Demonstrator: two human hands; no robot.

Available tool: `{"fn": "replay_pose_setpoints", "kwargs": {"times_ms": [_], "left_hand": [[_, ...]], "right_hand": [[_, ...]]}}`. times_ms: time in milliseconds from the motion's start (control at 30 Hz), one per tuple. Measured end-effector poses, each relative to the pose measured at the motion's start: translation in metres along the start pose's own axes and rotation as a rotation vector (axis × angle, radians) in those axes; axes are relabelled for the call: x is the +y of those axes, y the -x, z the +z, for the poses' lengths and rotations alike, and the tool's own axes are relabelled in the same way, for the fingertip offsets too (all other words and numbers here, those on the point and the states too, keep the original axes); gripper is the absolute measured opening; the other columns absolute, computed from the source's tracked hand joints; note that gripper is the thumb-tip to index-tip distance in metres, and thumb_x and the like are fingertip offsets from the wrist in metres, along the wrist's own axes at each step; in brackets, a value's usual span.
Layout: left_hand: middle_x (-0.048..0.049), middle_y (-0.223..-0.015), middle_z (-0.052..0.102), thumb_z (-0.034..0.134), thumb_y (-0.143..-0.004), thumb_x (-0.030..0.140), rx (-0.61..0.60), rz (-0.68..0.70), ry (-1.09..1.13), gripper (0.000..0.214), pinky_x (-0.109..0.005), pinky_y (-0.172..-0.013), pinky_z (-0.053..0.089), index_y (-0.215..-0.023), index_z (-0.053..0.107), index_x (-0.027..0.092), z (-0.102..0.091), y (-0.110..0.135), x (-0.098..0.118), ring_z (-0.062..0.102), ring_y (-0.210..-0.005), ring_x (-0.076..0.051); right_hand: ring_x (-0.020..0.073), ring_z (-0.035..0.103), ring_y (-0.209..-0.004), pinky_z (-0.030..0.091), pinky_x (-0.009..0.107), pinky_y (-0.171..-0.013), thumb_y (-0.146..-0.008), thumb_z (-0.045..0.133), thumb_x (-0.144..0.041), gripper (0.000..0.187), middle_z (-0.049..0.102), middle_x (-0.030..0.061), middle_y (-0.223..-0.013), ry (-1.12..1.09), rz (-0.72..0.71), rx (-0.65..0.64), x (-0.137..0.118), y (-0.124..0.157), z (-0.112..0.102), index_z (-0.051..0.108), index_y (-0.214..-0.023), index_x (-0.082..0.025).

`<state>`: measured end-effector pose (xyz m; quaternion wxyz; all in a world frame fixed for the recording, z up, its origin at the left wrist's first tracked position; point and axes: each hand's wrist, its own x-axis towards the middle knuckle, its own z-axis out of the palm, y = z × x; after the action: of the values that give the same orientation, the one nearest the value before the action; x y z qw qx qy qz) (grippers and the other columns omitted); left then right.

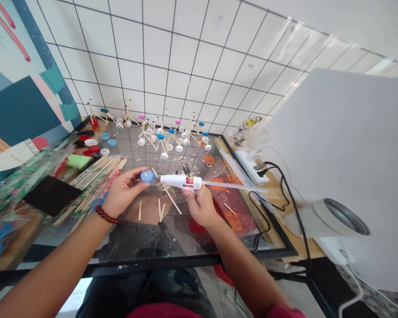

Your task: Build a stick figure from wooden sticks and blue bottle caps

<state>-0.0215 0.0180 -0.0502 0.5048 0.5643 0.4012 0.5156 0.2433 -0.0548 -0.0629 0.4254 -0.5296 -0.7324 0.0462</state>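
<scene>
Pinched between thumb and fingers of my left hand (pixel 128 187) is a blue bottle cap (pixel 147 176). My right hand (pixel 203 206) grips the handle of a white glue gun (pixel 179 181), a small red light glowing on its body. The nozzle points left and meets or nearly touches the cap's right edge; I cannot tell which. A long translucent glue stick (pixel 232 185) sticks out of the gun's back. Below the gun, a thin wooden stick (pixel 170 198) lies on the glass tabletop (pixel 129 240), with several short cut pieces (pixel 161 210) close by.
Several small stick-and-cap models (pixel 166 137) stand at the back. Wrapped chopsticks (pixel 93 185), loose caps (pixel 105 136) and a black sheet (pixel 52 194) lie left. Right are a power strip (pixel 252 165), black cables (pixel 290 190) and a white cylindrical device (pixel 325 216).
</scene>
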Motion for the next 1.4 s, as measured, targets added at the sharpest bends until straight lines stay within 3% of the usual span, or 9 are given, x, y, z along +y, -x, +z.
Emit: {"fn": "replay_pose_setpoints", "kwargs": {"times_ms": [333, 633, 867, 1400], "left_hand": [[-0.0134, -0.118, 0.085, 0.103, -0.062, 0.05, 0.025, -0.017, 0.014, 0.064, -0.051, -0.106, 0.062, -0.115, 0.084, 0.02, 0.0, 0.0, 0.001, 0.079, -0.11, -0.031], [-0.0127, -0.115, 0.085, 0.103, -0.062, 0.045, 0.007, -0.021, 0.035, 0.057, -0.048, -0.104, 0.062, -0.108, 0.082, 0.019, 0.002, 0.001, 0.006, 0.078, -0.107, -0.029], [-0.0137, -0.115, 0.085, 0.104, -0.059, 0.043, 0.01, 0.0, 0.065, 0.054, -0.045, -0.097, 0.064, -0.095, 0.072, 0.02, 0.003, 0.0, 0.008, 0.078, -0.108, -0.031], [-0.0113, -0.11, 0.082, 0.103, -0.059, 0.038, -0.001, -0.029, 0.071, 0.053, -0.042, -0.094, 0.062, -0.1, 0.075, 0.019, 0.004, 0.001, 0.009, 0.076, -0.101, -0.027]], "right_hand": [[0.0321, 0.079, -0.099, 0.065, 0.043, -0.088, -0.107, 0.052, -0.043, 0.038, 0.081, 0.0151, -0.111, -0.045, -0.021, -0.012, -0.006, -0.002, -0.002, 0.071, -0.131, -0.02], [0.0311, 0.078, -0.086, 0.066, 0.043, -0.079, -0.106, 0.054, -0.038, 0.033, 0.08, 0.0132, -0.101, -0.009, -0.018, 0.023, -0.002, -0.002, -0.001, 0.071, -0.128, -0.02], [0.032, 0.079, -0.095, 0.066, 0.044, -0.087, -0.106, 0.055, -0.04, 0.035, 0.081, 0.0143, -0.107, -0.02, -0.004, -0.006, -0.004, -0.001, -0.002, 0.071, -0.13, -0.021], [0.0306, 0.078, -0.091, 0.066, 0.043, -0.084, -0.105, 0.057, -0.038, 0.032, 0.08, 0.0121, -0.104, -0.024, -0.013, 0.008, -0.004, -0.003, 0.0, 0.07, -0.129, -0.022]]}}
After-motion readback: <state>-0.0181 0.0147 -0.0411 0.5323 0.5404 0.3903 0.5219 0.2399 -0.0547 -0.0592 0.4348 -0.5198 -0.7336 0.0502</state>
